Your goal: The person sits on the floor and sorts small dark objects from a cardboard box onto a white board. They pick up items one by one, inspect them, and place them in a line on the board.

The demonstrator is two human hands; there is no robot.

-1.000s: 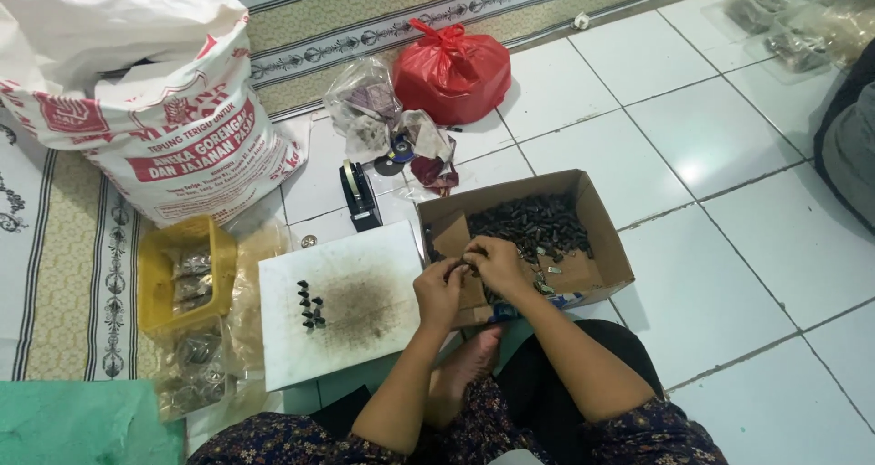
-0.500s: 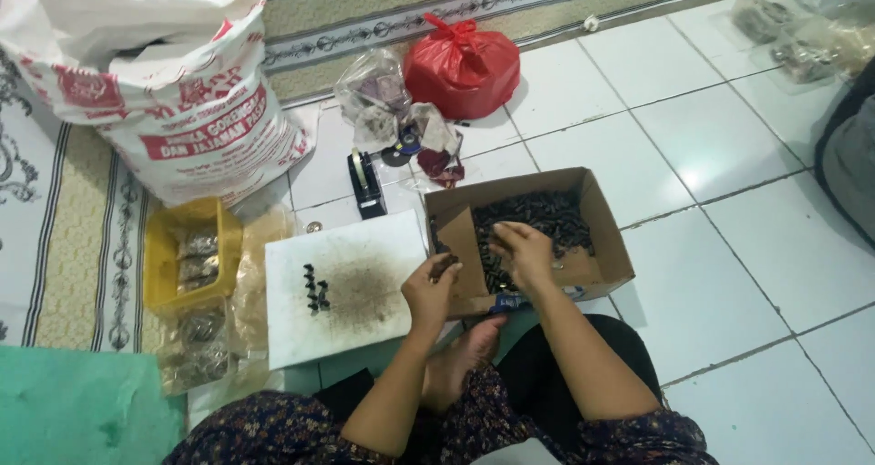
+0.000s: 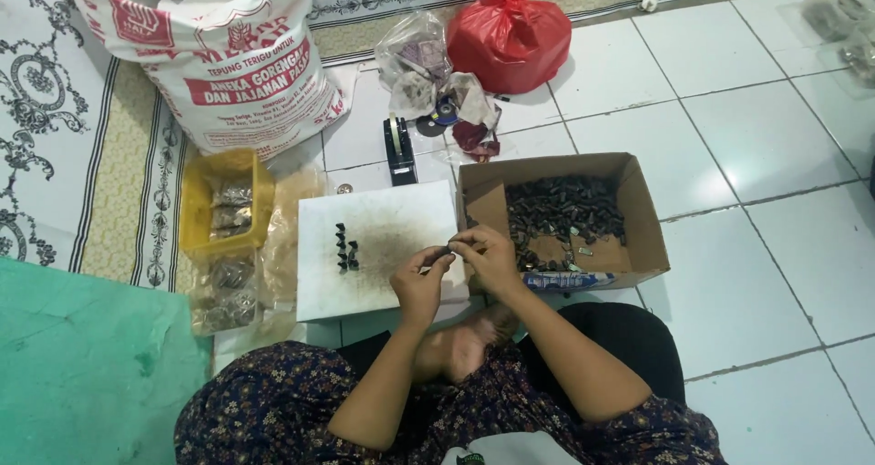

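I sit on a tiled floor. My left hand (image 3: 419,281) and my right hand (image 3: 488,257) meet over the right edge of a white board (image 3: 392,211), pinching one small dark part (image 3: 444,251) between their fingertips. A short row of small dark parts (image 3: 344,248) lies on the board's left half. To the right, an open cardboard box (image 3: 649,237) holds a heap of small dark metal parts (image 3: 561,210).
A yellow tray (image 3: 196,201) with clear bags of parts sits left of the board, more bags below it. A black tape dispenser (image 3: 398,148), a clear bag, a red plastic bag (image 3: 508,35) and a large printed sack (image 3: 219,55) stand behind. A green mat (image 3: 82,365) lies at lower left.
My right hand came out of the cardboard box and moved left to meet my left hand at the board's edge. The view also shifted slightly.
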